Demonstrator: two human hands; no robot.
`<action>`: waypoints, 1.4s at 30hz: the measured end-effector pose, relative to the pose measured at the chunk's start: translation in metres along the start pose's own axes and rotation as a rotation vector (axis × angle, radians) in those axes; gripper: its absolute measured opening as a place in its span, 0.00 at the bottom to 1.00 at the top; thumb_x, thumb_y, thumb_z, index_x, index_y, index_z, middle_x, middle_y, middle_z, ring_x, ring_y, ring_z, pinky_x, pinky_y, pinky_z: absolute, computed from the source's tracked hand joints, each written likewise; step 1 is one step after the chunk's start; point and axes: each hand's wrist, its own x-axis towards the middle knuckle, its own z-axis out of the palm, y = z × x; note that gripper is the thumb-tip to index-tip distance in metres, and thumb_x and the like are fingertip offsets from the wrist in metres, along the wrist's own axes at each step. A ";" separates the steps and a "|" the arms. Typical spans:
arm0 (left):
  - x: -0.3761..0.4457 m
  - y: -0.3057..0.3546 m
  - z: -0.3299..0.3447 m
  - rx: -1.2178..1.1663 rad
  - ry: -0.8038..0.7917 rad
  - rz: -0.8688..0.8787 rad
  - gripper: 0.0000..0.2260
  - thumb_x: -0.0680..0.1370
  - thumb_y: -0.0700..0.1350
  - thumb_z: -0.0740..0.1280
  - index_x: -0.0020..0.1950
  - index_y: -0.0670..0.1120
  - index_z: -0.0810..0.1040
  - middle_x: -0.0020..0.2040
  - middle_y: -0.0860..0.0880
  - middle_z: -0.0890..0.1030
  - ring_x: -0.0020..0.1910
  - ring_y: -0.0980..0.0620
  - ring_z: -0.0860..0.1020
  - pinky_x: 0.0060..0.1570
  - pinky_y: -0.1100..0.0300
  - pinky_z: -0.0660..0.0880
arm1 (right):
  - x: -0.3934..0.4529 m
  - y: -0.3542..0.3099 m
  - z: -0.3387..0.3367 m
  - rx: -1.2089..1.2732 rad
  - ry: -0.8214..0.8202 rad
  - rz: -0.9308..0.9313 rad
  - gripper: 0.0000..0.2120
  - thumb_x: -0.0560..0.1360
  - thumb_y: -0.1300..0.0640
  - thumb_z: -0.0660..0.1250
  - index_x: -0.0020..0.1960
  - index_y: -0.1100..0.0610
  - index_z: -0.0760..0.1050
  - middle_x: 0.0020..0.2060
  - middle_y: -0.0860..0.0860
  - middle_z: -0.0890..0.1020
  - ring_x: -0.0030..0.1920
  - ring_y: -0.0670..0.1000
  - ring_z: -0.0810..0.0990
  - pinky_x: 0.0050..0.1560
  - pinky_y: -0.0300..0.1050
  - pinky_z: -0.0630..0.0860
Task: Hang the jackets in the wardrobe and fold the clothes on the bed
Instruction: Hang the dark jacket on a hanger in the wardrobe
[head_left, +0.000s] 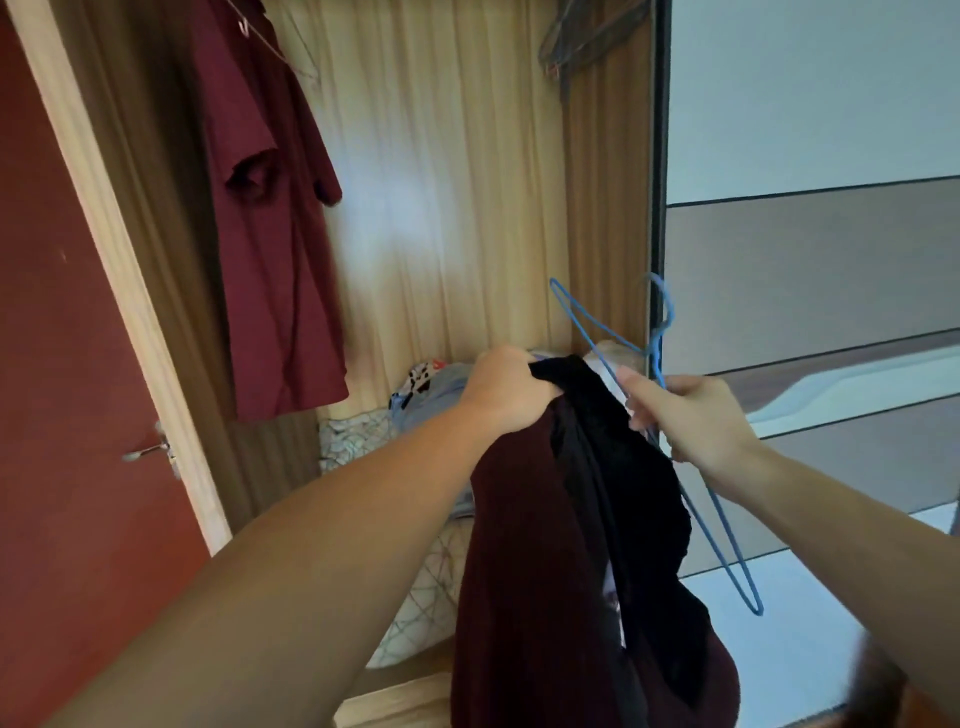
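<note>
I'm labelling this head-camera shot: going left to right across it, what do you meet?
Red door → door handle → hanging maroon shirt → left hand gripping the dark jacket → right hand holding the blue hanger → sliding wardrobe door.

Open wardrobe (457, 182) straight ahead; door (78, 364) to its left, sliding panel (810, 260) to its right. Hung shirt (270, 218) at upper left inside the wardrobe; spare hangers (587, 41) at upper right. Folded clothes (426, 395) on the wardrobe floor, behind the hands. Left hand (511, 389) grips the top of a jacket (571, 545), which hangs below it. Right hand (696, 415), just right of the jacket, holds a hanger (727, 545), hook uppermost.
</note>
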 end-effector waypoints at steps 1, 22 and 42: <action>0.001 0.002 0.003 0.003 0.008 0.009 0.15 0.73 0.47 0.73 0.29 0.44 0.76 0.30 0.42 0.78 0.39 0.43 0.81 0.29 0.55 0.66 | 0.001 -0.002 -0.002 -0.002 -0.010 0.004 0.27 0.69 0.34 0.68 0.29 0.57 0.70 0.21 0.49 0.72 0.23 0.47 0.67 0.28 0.41 0.64; 0.028 -0.023 -0.013 0.054 0.075 -0.119 0.10 0.73 0.43 0.72 0.38 0.38 0.78 0.33 0.46 0.76 0.36 0.45 0.78 0.30 0.59 0.68 | -0.020 0.079 -0.058 0.316 0.045 0.211 0.20 0.75 0.57 0.58 0.26 0.47 0.56 0.20 0.45 0.55 0.19 0.46 0.52 0.23 0.31 0.50; 0.018 0.003 -0.025 0.214 0.025 0.232 0.16 0.69 0.43 0.71 0.24 0.47 0.69 0.23 0.55 0.69 0.27 0.54 0.70 0.30 0.59 0.63 | -0.028 0.033 0.052 0.056 -0.054 0.128 0.19 0.74 0.53 0.60 0.27 0.53 0.59 0.16 0.44 0.60 0.17 0.47 0.59 0.21 0.39 0.59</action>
